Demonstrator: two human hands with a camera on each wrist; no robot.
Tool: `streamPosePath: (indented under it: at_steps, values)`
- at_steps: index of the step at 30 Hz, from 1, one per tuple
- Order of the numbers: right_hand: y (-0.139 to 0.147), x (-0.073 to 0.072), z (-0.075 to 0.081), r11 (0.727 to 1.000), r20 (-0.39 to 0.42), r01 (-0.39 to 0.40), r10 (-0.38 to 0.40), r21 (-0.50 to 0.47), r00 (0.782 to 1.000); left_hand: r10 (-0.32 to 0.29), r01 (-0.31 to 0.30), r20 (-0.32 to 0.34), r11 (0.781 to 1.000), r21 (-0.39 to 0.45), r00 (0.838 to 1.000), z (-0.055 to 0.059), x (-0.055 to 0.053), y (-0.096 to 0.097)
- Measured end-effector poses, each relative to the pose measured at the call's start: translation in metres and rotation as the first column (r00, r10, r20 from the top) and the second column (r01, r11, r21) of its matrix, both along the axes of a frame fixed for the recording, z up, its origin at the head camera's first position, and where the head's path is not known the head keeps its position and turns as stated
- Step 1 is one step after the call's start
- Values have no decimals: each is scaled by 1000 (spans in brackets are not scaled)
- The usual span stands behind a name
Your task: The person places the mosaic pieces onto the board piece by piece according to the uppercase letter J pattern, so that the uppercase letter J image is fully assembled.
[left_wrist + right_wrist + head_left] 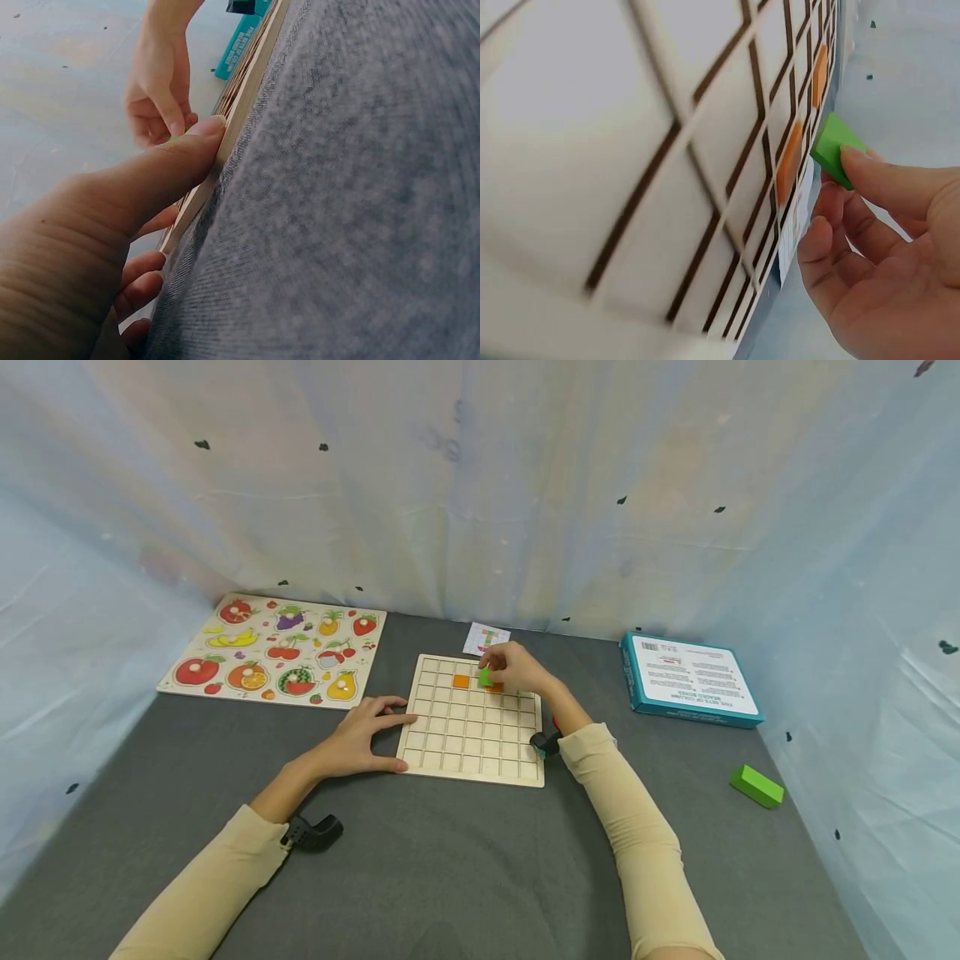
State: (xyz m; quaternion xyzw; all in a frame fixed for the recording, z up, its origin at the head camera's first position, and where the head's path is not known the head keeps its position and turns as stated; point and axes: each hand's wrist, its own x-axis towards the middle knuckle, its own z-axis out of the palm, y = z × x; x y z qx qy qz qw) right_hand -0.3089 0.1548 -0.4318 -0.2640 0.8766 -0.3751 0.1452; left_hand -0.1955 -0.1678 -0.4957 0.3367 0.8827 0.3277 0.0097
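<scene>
A pale wooden grid board point(472, 735) lies on the grey cloth in the middle of the head view. Two orange square tiles point(461, 681) sit in cells in its far part, with at least one cell between them. My right hand point(517, 668) pinches a green square tile point(836, 150) between thumb and fingers, above the board's far rows. In the right wrist view the tile is tilted and apart from the grid. At the board's left edge my left hand point(360, 739) rests with fingers spread, its thumb touching near the front corner.
Behind the board lies a small printed card point(486, 637) with a coloured grid pattern. A fruit picture puzzle point(255, 652) is at the back left. To the right are a teal-edged box point(693, 681) and a green block point(757, 786). Pale sheeting point(450, 510) walls the table.
</scene>
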Motion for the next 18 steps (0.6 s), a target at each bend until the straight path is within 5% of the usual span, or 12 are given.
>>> streamPosePath:
  at_steps: [8,18]
  values:
    - [-13,-2,-7,1000,47,24,-25,20,999,-7,7,-13,1000,5,1000,-1,0,0]
    - [-15,2,-8,999,-4,53,-53,1,999,-7,7,3,1000,16,1000,0,1,0]
